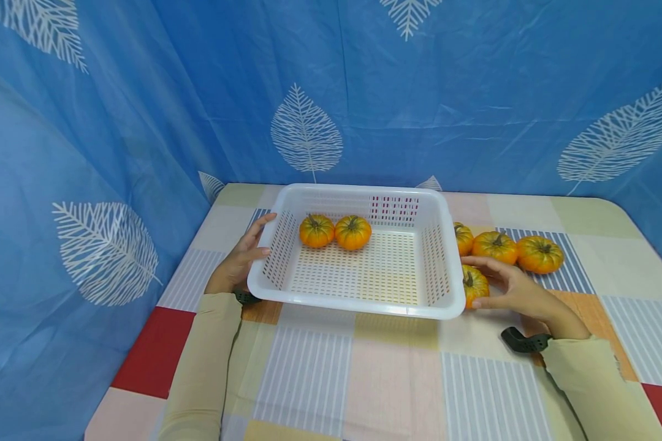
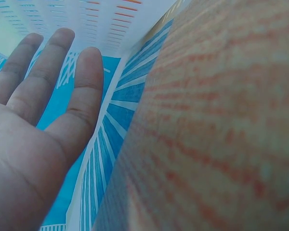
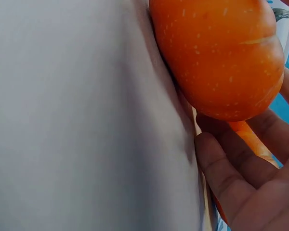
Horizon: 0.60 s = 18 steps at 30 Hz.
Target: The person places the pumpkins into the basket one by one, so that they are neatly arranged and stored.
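Observation:
A white plastic basket (image 1: 331, 308) with slotted walls stands on the table, and two small orange pumpkins (image 1: 353, 233) sit side by side towards its back left. My left hand (image 1: 243, 257) is at the basket's left side, fingertips and thumb right at the rim. In the left wrist view its fingers (image 2: 89, 79) are extended and spread below the basket wall. Just outside the basket's right wall, my right hand (image 1: 510, 293) grips a pumpkin (image 1: 474, 285), its thumb on the near side and fingers round the far side. The right wrist view shows this pumpkin (image 3: 221, 57) resting low beside the tabletop.
Several more pumpkins (image 1: 539, 254) lie to the right of the basket, just beyond my right hand. A patchwork checked cloth (image 1: 397, 380) covers the table. Blue curtains (image 1: 386, 122) with white leaf prints hang behind and along the left.

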Each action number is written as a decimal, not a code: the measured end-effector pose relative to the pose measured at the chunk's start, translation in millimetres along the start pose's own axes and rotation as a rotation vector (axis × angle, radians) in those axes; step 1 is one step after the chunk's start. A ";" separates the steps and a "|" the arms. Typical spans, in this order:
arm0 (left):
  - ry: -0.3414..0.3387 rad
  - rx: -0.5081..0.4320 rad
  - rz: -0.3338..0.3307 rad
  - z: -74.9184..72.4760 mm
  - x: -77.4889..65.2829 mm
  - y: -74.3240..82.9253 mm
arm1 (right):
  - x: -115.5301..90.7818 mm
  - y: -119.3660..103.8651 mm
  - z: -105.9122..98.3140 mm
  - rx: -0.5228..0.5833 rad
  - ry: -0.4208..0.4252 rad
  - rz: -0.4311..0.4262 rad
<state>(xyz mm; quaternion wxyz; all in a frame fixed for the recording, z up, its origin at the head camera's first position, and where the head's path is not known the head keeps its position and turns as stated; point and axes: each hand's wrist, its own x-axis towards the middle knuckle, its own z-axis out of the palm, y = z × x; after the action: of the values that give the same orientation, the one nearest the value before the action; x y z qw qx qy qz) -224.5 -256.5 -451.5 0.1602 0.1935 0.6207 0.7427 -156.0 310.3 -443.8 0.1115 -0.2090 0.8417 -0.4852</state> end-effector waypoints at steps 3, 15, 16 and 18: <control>0.005 0.003 -0.005 1.1 -0.3 0.8 | -0.2 0.1 -0.3 0.012 -0.010 0.003; 0.014 0.008 -0.018 0.5 0.0 -0.1 | 0.0 3.9 0.3 0.046 -0.017 -0.012; 0.014 0.008 -0.019 0.5 0.1 -0.3 | 0.2 3.9 0.3 0.044 -0.016 -0.015; 0.016 0.008 -0.020 0.1 0.7 -1.1 | 0.4 4.1 0.3 0.039 -0.013 -0.017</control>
<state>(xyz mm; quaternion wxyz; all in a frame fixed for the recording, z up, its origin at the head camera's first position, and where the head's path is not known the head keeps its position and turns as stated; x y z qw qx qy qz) -225.1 -255.8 -452.5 0.1620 0.1817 0.6268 0.7402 -157.3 311.6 -447.5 0.1167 -0.2170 0.8296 -0.5011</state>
